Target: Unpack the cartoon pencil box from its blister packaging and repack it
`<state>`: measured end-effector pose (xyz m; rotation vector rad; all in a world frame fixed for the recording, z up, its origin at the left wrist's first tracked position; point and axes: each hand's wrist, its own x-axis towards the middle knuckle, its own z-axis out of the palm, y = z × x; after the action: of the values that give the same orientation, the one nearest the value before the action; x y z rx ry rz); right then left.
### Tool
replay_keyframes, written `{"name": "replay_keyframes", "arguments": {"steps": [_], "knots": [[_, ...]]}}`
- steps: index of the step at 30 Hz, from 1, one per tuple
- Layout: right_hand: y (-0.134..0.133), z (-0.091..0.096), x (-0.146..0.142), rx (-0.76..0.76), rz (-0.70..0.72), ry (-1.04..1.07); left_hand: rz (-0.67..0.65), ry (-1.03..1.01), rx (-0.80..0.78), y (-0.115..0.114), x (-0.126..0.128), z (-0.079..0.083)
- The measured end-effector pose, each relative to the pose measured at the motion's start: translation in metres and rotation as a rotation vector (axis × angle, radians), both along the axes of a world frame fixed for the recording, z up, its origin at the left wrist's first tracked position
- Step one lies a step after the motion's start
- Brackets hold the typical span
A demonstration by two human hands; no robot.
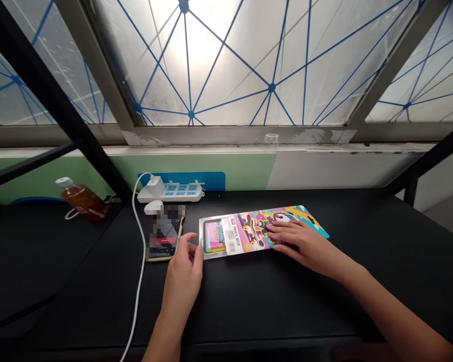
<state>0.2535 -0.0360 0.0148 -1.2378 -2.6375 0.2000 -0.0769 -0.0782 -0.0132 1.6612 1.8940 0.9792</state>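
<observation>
A colourful packaged pencil box (249, 229) in clear plastic wrap lies flat on the black table (272, 301). My right hand (300, 241) rests flat on its right half, fingers stretched out over the printed cover. My left hand (184, 269) sits at the package's left end, fingers loosely curled with the thumb touching the plastic edge. Whether those fingers grip the wrap is unclear.
A phone (165, 236) lies just left of the package, with a white cable (140, 261) running down the table. Behind it sit a white power strip (173, 191) with a plug and a bottle of brown drink (83, 200) lying at the left. A window ledge runs behind.
</observation>
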Motion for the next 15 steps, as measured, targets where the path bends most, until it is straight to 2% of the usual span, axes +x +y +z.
{"name": "replay_keyframes", "arguments": {"steps": [2, 5, 8, 11, 15], "knots": [[0.000, -0.002, -0.001, 0.088, -0.008, 0.008, 0.013, 0.200, 0.048, 0.004, 0.005, 0.007], [0.000, -0.007, -0.022, 0.171, 0.023, -0.007, -0.003, 0.517, 0.204, 0.015, 0.022, 0.023], [0.004, -0.018, -0.052, 0.203, 0.080, -0.062, -0.192, 0.555, 0.296, 0.035, 0.045, 0.035], [0.009, -0.028, -0.074, 0.283, 0.095, -0.107, -0.329, 0.532, 0.163, 0.057, 0.061, 0.032], [0.010, -0.036, -0.079, 0.356, 0.065, -0.115, -0.447, 0.535, 0.023, 0.072, 0.063, 0.015]]}}
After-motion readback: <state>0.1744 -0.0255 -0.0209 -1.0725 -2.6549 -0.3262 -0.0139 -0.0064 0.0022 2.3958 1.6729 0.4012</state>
